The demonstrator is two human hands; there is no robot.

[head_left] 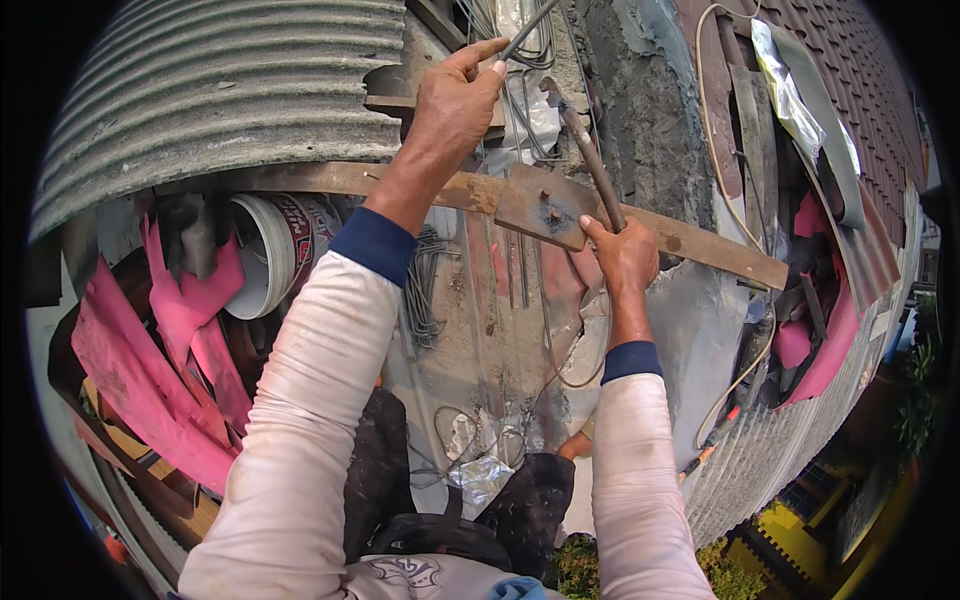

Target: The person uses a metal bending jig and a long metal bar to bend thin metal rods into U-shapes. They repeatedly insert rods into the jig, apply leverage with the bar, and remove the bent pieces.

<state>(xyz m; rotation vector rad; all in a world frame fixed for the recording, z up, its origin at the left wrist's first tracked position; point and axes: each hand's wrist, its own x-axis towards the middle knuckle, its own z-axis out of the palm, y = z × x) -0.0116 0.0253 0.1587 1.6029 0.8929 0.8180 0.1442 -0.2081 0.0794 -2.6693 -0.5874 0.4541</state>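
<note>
At the top centre, my left hand [455, 95] is closed around a thin dark rod [528, 30], which slants up to the right. My right hand [625, 258] grips the lower end of a hammer [592, 155], its rusty head pointing up and away from me. Under the hammer a long wooden plank [715, 245] lies crosswise. A squarish wooden block [545, 205] with two metal studs sits on the plank, right beside my right thumb.
Corrugated roofing [230, 90] covers the upper left; brown roof tiles [850, 70] rise at the right. A white bucket [262, 255] lies sideways near pink sheeting [140, 370]. Coiled wire [428, 290] and a loose cable [705, 100] lie about. The roof drops off at lower right.
</note>
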